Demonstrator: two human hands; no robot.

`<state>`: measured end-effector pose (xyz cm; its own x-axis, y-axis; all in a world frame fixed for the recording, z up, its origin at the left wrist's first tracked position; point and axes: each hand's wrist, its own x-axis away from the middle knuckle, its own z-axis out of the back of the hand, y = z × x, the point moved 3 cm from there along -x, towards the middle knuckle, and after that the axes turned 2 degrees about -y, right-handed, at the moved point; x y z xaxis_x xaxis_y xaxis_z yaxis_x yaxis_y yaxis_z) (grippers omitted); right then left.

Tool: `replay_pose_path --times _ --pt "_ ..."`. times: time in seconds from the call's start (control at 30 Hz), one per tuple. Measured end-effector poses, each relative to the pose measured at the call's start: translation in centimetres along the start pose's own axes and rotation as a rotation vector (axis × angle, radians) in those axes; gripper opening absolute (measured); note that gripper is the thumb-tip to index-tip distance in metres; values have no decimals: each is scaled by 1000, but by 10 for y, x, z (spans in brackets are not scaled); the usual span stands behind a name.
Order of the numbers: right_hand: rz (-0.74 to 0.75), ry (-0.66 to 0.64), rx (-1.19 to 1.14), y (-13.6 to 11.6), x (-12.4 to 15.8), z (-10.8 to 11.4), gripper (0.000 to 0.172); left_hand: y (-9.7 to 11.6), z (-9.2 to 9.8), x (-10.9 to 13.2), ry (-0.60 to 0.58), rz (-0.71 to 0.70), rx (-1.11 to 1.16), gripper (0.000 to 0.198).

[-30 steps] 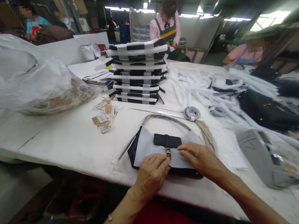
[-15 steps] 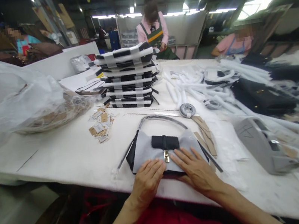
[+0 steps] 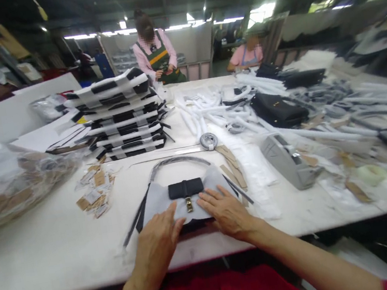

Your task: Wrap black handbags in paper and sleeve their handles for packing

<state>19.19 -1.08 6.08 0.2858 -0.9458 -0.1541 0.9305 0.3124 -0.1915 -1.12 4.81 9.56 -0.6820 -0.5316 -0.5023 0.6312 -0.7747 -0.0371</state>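
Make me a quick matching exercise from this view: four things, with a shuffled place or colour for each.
Things:
1. Clasp
2. Tags
3. Right hand
4. Grey coil

Places and colours:
A. Heaped to the left of the bag
B. Beyond the bag, by the brown strips
C. Gold-coloured
D. Fingers spread on the bag's front

Pairs: 1-C, 2-A, 3-D, 4-B
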Motion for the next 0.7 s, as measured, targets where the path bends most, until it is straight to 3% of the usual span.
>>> replay_pose_path --times 0.07,0.17,0.27,0.37,0.53,0.7 --pt "-15 3 -17 1 -3 4 60 -2 -3 -21 -45 6 -93 41" --pt "-25 9 -27 2 -6 6 68 -7 -23 -36 -82 -115 -122 41" --pt "-20 9 -27 3 -5 1 68 -15 -54 -23 -80 -250 -79 42" --pt "-6 26 -42 4 -3 -8 66 -25 -73 -2 -35 -263 -88 49" --pt "39 55 -67 9 4 -20 75 -26 -62 16 78 -352 -149 56" --pt "59 69 -125 16 0 -18 79 -28 -54 20 84 -419 -217 52"
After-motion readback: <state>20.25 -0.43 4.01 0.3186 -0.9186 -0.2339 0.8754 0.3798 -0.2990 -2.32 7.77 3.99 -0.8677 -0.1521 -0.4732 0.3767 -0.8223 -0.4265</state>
